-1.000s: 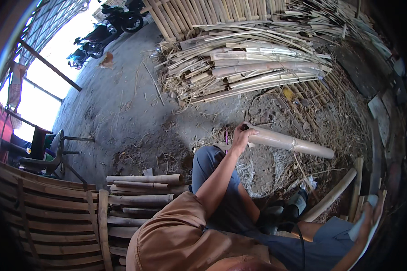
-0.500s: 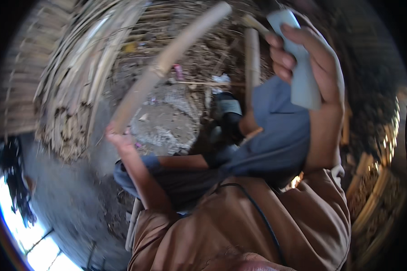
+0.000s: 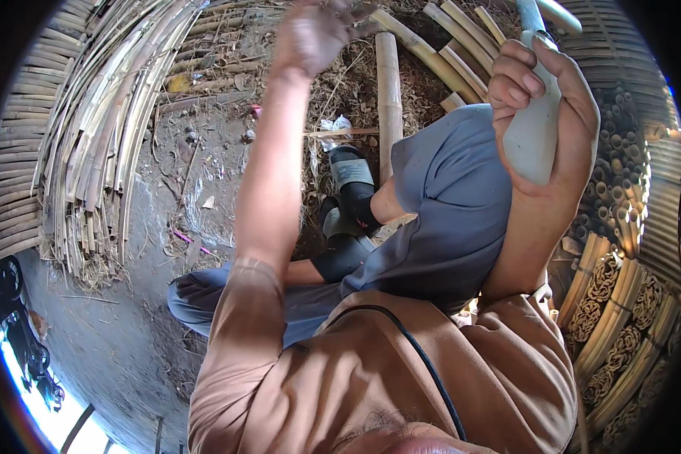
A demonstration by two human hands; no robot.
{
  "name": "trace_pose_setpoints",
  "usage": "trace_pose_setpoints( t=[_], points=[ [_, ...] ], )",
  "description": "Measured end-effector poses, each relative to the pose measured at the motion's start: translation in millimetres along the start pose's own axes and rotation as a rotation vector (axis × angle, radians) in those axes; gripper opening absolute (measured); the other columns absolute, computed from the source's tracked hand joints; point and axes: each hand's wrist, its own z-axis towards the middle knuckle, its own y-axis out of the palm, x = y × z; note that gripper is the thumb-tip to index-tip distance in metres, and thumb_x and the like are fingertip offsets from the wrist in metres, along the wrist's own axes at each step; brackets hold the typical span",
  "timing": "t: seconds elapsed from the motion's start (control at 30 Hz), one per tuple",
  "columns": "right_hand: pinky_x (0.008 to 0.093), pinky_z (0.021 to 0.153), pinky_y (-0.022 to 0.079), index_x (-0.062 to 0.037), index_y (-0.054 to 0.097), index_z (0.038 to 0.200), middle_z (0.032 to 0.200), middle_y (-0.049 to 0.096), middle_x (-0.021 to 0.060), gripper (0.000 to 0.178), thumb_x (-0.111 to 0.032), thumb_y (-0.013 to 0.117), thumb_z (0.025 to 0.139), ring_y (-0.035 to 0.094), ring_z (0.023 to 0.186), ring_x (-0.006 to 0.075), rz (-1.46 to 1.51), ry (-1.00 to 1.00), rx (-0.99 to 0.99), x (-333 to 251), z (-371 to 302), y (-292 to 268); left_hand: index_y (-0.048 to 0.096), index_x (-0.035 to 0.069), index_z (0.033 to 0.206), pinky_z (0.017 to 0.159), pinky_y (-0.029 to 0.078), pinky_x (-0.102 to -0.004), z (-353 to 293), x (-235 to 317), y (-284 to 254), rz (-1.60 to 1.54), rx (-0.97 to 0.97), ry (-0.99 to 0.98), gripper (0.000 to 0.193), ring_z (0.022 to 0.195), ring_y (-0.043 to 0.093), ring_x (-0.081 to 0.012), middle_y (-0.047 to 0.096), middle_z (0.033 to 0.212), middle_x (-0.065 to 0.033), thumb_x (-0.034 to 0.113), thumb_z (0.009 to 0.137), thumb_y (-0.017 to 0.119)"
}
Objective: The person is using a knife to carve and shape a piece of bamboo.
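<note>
My left hand (image 3: 316,36) is stretched far forward, a little blurred, its fingers apart and nothing seen in them. Just right of its fingertips lies the end of a bamboo pole (image 3: 430,59). My right hand (image 3: 548,102) is raised at the upper right, wrapped around the thick, pale handle of a tool (image 3: 533,144). The tool's far end runs toward the top edge, so its kind cannot be made out. Below the left hand's reach, a shorter bamboo length (image 3: 390,94) lies beside my foot (image 3: 350,170).
A heap of split bamboo strips (image 3: 117,113) lies at the left. Bundled bamboo pieces (image 3: 605,303) stand at the lower right, with stacked tubes (image 3: 613,174) behind. Scraps and a crumpled white wrapper (image 3: 334,130) litter the dirt floor (image 3: 91,325). A purple stick (image 3: 191,240) lies near my knee.
My left hand has let go of the bamboo pole it held and moved forward and to the right. The right hand keeps the tool, a little lower and farther right.
</note>
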Motion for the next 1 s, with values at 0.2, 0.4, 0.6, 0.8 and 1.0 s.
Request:
trace_pose_setpoints(
  t=[0.2, 0.4, 0.6, 0.8, 1.0],
  points=[
    [0.0261, 0.065, 0.044, 0.0044, 0.046, 0.104, 0.098, 0.047, 0.0087, 0.015, -0.010, 0.052, 0.105, 0.049, 0.073, 0.0099, -0.031, -0.032, -0.020, 11, 3, -1, 0.034, 0.002, 0.155, 0.115, 0.042, -0.0522, -45, -158, -62, 0.613, 0.347, -0.477, 0.090, 0.138, 0.050, -0.0382, 0.047, 0.150, -0.0299, 0.034, 0.086, 0.081],
    [0.0269, 0.063, 0.045, 0.0031, 0.044, 0.105, 0.093, 0.044, 0.0076, 0.014, -0.010, 0.048, 0.107, 0.050, 0.074, 0.0105, 0.074, 0.007, 0.022, -3, -2, -8, 0.037, 0.004, 0.155, 0.107, 0.048, -0.0454, -91, -278, -103, 0.946, 0.423, -0.539, 0.097, 0.130, 0.055, -0.0383, 0.055, 0.140, -0.0284, 0.041, 0.079, 0.086],
    [0.0268, 0.063, 0.046, 0.0027, 0.043, 0.103, 0.096, 0.045, 0.0087, 0.015, -0.011, 0.046, 0.108, 0.050, 0.071, 0.0112, 0.089, 0.025, 0.050, -2, 4, -17, 0.029, 0.008, 0.161, 0.118, 0.039, -0.0502, -77, -296, -93, 1.542, 0.238, -0.528, 0.111, 0.140, 0.043, -0.0494, 0.037, 0.152, -0.0338, 0.043, 0.073, 0.088],
    [0.0279, 0.061, 0.049, 0.0029, 0.042, 0.103, 0.097, 0.044, 0.0095, 0.016, -0.012, 0.044, 0.109, 0.051, 0.070, 0.0117, 0.105, 0.044, 0.072, -7, 4, -19, 0.014, 0.005, 0.164, 0.117, 0.041, -0.0505, -76, -303, -90, 1.589, 0.216, -0.539, 0.122, 0.138, 0.044, -0.0534, 0.034, 0.150, -0.0388, 0.038, 0.073, 0.089],
    [0.0278, 0.060, 0.049, 0.0027, 0.042, 0.103, 0.096, 0.043, 0.0090, 0.016, -0.012, 0.043, 0.109, 0.052, 0.070, 0.0117, 0.115, 0.044, 0.088, -8, 5, -24, 0.033, 0.006, 0.148, 0.106, 0.048, -0.0528, -75, -309, -86, 1.496, 0.287, -0.424, 0.099, 0.124, 0.054, -0.0504, 0.051, 0.134, -0.0365, 0.034, 0.071, 0.088]
  ],
)
